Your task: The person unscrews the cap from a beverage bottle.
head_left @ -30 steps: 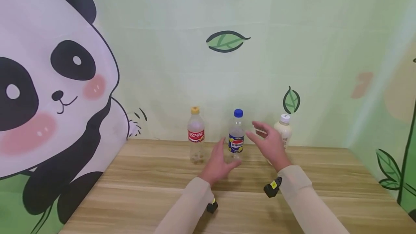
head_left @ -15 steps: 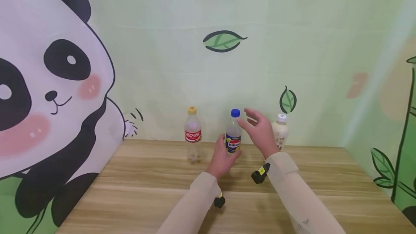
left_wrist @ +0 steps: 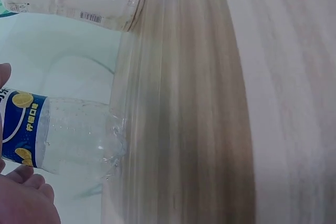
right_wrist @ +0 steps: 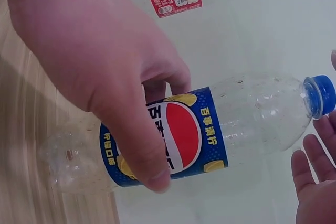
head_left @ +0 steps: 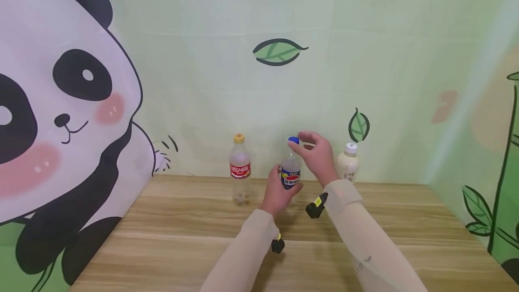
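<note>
A clear plastic soda bottle (head_left: pixel 290 166) with a blue cap (right_wrist: pixel 320 97) and a blue label stands upright near the back of the table. My left hand (head_left: pixel 277 195) grips it around the label, thumb across the front and fingers behind, as the right wrist view shows. At the neck, my right hand (head_left: pixel 318 157) has its thumb and fingers spread on either side of the cap, fingertips right beside it. The left wrist view shows the bottle's ridged base (left_wrist: pixel 115 145) close to the tabletop.
A clear bottle (head_left: pixel 241 170) with a yellow cap and red label stands to the left. To the right, partly behind my right hand, is a cream-coloured bottle (head_left: pixel 348 166) with a white cap. A backdrop printed with a panda rises behind the wooden table (head_left: pixel 182 229).
My left hand has moved in and closed around the blue-labelled bottle. My right hand has moved left from beside the cream bottle to the blue cap.
</note>
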Available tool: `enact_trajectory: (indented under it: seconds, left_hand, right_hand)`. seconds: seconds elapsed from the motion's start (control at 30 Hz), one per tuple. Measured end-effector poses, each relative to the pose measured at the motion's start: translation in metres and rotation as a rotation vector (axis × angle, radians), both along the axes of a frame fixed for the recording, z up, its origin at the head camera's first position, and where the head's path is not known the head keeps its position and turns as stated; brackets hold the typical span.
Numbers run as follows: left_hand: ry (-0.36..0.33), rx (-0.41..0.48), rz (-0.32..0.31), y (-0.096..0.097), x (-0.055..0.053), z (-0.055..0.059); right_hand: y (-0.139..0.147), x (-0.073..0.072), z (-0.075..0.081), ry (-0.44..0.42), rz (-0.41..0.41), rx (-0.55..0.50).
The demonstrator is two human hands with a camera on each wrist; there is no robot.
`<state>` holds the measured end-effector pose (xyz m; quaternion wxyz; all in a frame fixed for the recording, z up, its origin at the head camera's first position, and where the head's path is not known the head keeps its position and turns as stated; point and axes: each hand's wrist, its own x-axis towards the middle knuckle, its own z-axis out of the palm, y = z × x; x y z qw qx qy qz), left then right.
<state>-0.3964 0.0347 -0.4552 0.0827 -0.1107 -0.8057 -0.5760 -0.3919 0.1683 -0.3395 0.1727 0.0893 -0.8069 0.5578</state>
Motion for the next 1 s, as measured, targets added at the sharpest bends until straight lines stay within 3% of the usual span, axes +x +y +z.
enact_trajectory:
  seconds: [0.33,1.0]
  left_hand:
    - [0.011,0.011,-0.029,0.003,-0.009,0.003]
    - [-0.032,0.040,0.005,0.009,-0.010,0.008]
  right_hand:
    - [-0.003,-0.008,-0.005,-0.012,-0.019,0.006]
    - [-0.007,-0.013,-0.003,-0.013,-0.080,0.004]
